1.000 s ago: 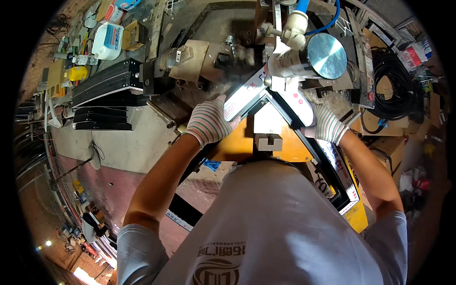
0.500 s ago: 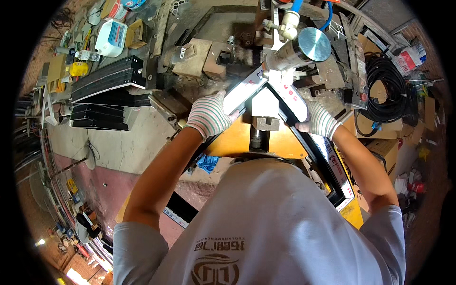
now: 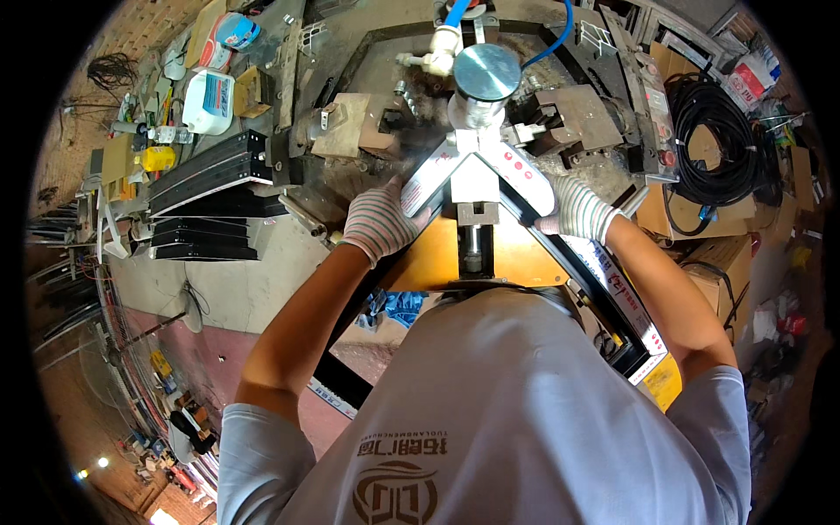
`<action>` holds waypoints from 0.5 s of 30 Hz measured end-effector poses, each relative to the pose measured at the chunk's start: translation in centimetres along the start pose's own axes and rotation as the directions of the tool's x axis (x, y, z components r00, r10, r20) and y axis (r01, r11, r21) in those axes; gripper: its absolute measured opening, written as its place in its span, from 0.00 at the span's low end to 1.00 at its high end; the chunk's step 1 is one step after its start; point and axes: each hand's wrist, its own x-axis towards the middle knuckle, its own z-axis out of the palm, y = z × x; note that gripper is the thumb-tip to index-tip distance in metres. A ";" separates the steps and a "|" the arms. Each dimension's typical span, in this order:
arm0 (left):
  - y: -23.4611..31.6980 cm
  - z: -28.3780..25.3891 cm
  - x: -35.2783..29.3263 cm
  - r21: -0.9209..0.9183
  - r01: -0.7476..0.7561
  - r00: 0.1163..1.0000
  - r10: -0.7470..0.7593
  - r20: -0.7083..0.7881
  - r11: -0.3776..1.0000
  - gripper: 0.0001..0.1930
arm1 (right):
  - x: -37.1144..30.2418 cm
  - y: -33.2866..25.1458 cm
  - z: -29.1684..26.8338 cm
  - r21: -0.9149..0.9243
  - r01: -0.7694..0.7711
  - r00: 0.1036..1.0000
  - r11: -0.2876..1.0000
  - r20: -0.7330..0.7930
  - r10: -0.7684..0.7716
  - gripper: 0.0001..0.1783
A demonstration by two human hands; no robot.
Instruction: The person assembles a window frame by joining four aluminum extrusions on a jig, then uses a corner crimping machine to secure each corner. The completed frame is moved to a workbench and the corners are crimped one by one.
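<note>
My left hand (image 3: 382, 226), in a white glove with green stripes, grips the left side of a black metal frame (image 3: 560, 249), thumb along its inner edge. On the frame's right side, my right hand (image 3: 581, 210) in a matching glove is closed round the profile. The frame's corner points away from me, below an upright metal cylinder (image 3: 487, 74). White plates (image 3: 516, 172) with red dots flank that corner. Inside the angle sits a white block (image 3: 474, 182), with a notched metal block (image 3: 478, 213) just nearer. Some fingertips are hidden under the frame.
Heavy metal blocks (image 3: 354, 122) stand on the machine bed to either side. Stacked black profiles (image 3: 206, 241) and a white jug (image 3: 208, 101) lie at left. A coiled black hose (image 3: 713, 153) is at right. A blue air hose (image 3: 560, 35) runs above the cylinder.
The cylinder now appears further left, more directly above the frame's corner, partly through a shift of my view. Both hands keep their hold on the frame.
</note>
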 end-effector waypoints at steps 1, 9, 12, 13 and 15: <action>-0.1 0.3 0.0 -0.010 -0.002 1.000 0.002 -0.012 1.000 0.38 | 0.1 0.0 0.1 -0.021 -0.014 1.000 1.000 0.000 0.014 0.43; 1.4 -0.8 -0.6 0.002 0.023 1.000 -0.023 0.006 1.000 0.36 | 0.9 2.7 1.7 -0.037 0.064 0.992 0.997 -0.110 -0.068 0.50; 1.2 -0.5 -0.4 0.020 0.047 0.999 -0.047 0.004 0.999 0.37 | 0.4 1.0 0.2 0.023 0.030 1.000 0.999 -0.008 -0.030 0.52; 1.0 -0.2 -0.4 0.038 0.054 0.999 -0.053 -0.008 0.998 0.37 | -0.5 -1.0 -1.2 0.009 0.004 0.998 1.000 0.055 -0.005 0.49; 0.6 0.4 -0.1 0.068 0.038 0.998 -0.035 -0.043 0.997 0.36 | -0.2 -0.3 -0.6 -0.009 0.043 0.998 0.999 0.041 -0.043 0.48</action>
